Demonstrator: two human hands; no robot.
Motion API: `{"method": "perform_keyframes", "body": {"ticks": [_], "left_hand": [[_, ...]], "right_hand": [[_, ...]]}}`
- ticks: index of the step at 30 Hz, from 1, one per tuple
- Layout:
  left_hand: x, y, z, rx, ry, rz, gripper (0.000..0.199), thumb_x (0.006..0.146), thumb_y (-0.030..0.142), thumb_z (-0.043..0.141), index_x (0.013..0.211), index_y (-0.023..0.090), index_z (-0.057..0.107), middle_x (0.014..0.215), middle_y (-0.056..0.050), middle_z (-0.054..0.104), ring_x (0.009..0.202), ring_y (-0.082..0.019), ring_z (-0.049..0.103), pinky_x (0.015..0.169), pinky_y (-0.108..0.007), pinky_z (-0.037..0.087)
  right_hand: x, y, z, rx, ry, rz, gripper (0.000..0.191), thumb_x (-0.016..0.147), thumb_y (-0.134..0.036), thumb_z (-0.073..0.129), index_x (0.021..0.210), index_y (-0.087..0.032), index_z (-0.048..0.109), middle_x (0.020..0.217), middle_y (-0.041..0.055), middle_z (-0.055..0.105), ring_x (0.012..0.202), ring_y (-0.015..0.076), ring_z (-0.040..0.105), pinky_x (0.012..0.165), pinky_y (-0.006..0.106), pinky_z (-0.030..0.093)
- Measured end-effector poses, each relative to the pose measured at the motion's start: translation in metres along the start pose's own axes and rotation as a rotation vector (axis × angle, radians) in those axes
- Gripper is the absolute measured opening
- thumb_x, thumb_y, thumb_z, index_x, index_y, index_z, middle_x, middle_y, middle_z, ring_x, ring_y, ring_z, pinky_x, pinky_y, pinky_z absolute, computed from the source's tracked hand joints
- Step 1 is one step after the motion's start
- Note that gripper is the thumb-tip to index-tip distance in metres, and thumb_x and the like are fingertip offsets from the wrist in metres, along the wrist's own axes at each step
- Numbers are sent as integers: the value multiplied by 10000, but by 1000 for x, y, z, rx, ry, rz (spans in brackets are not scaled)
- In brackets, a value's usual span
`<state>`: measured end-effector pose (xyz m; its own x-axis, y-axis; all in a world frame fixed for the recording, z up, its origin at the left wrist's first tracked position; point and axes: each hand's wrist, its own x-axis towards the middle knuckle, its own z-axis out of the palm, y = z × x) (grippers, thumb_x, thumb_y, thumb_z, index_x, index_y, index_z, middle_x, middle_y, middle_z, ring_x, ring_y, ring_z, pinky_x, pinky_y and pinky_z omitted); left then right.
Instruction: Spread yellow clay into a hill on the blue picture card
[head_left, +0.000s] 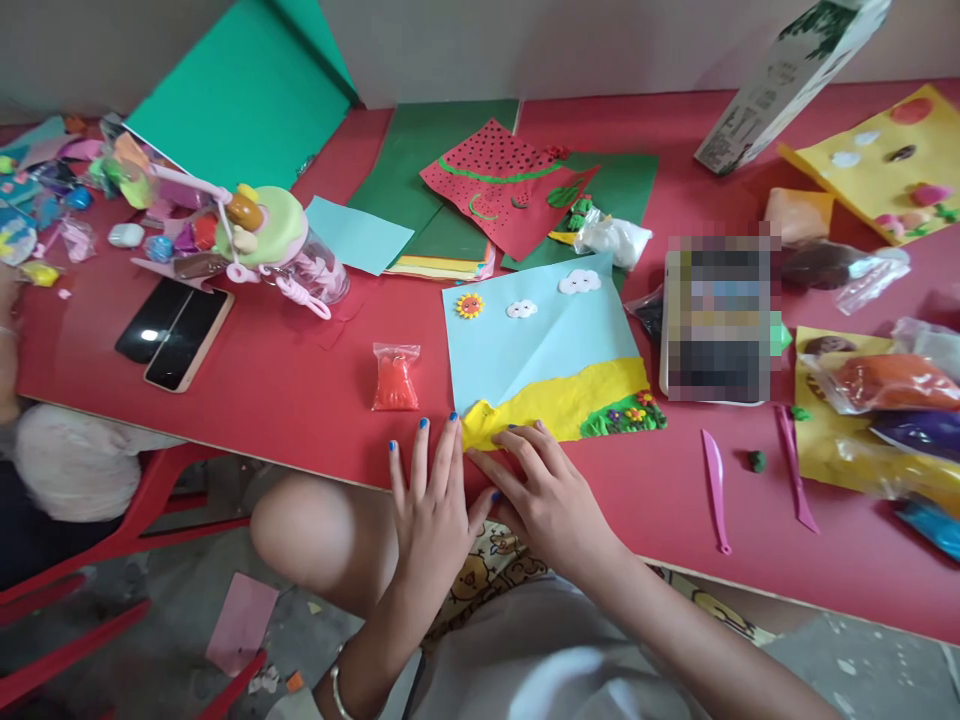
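A light blue sheet (517, 345) lies in front of me with a clay sun (469, 306), two white clouds, a yellow clay strip (555, 398) along its lower edge and a green patch with small flowers (626, 414) at its lower right. My left hand (433, 500) rests at the sheet's lower left corner, fingers spread and blue nails showing, holding nothing. The fingers of my right hand (551, 490) are bent but apart, their tips on the lower edge of the yellow clay. A small bag of red clay (396, 378) lies beyond my left fingertips.
A phone with a blurred screen (720, 320), pink tools (715, 490) and clay bags (892, 383) lie to the right. At left are a dark phone (174, 333) and a lidded bottle (322, 270). A carton (787, 85) stands at the back; a person's arm (7, 350) shows far left.
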<state>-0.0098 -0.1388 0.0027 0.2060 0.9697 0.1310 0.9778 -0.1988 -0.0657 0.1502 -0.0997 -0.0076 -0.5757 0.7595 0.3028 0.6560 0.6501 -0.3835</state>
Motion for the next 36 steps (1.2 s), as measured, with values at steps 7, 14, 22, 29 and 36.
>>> {"method": "perform_keyframes", "body": {"ticks": [7, 14, 22, 29, 36], "left_hand": [[5, -4, 1, -60, 36, -14, 726, 975, 490, 405, 1526, 35, 275, 1495, -158, 466, 1356, -389, 404, 1170, -554, 175], [13, -9, 4, -137, 30, -35, 605, 979, 435, 429, 1467, 80, 392, 1479, -143, 487, 1360, -371, 410, 1168, -564, 201], [48, -43, 0, -406, 40, 125, 502, 1000, 237, 398, 1491, 165, 321, 1493, -133, 461, 1407, -232, 411, 1141, -391, 391], [54, -43, 18, -455, -69, 179, 712, 899, 85, 394, 1558, 146, 133, 1530, -142, 422, 1401, -253, 431, 1098, -397, 455], [50, -42, 22, -439, -81, 208, 771, 863, 46, 391, 1568, 126, 87, 1548, -145, 391, 1441, -239, 362, 1162, -418, 379]], "right_hand": [[1, -1, -1, 12, 9, 9, 375, 896, -258, 585, 1258, -172, 627, 1176, 142, 594, 1150, 301, 536, 1065, 520, 476], [-3, -1, -5, 24, 22, -18, 409, 900, -134, 521, 1307, -149, 556, 1181, 138, 629, 1166, 283, 573, 1059, 526, 488], [11, 0, -10, 84, 64, 22, 343, 744, -25, 419, 1052, -139, 516, 1467, 192, 481, 1425, 321, 366, 1106, 566, 423], [23, 5, 3, 13, -62, -18, 383, 737, -19, 394, 1075, -121, 542, 1440, 179, 519, 1393, 313, 416, 1147, 586, 357], [11, 1, -7, -15, -52, 13, 540, 740, 3, 379, 1261, -92, 479, 1410, 140, 559, 1283, 229, 558, 1135, 481, 409]]}}
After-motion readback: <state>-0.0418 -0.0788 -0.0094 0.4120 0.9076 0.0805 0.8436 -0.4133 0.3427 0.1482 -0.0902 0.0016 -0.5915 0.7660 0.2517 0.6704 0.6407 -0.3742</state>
